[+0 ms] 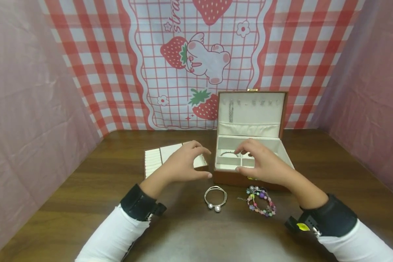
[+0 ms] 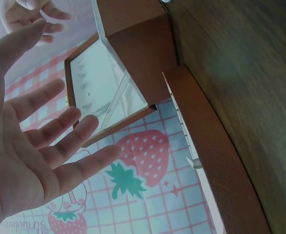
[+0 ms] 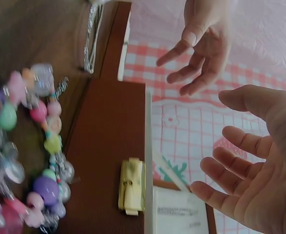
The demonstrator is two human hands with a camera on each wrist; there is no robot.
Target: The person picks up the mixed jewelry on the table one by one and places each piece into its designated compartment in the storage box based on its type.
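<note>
As the left hand [image 1: 186, 163] and right hand [image 1: 263, 162] hover (wide, empty), a box [image 1: 252, 112] stands near the surface's [image 1: 95, 193] far edge.

I see soft, diffuse light here, with pale glare on the table [image 1: 196, 238] below the fingers [image 1: 201, 149]. The wrist views look hazy, washed out; beads [image 3: 46, 190] beyond the right hand's fingers [image 3: 216, 196] blur slightly.

In my head view I have the bare left hand [image 1: 183, 163] left of centre and the bare right hand [image 1: 263, 162] right of centre, fingers [image 1: 246, 145] loosely bent, thumbs [image 1: 199, 175] spread apart from them. Both arms [image 1: 309, 185], in white fabric sleeves [image 1: 112, 234] and wide black wristbands [image 1: 137, 203], slant inward from the lower corners.
</note>
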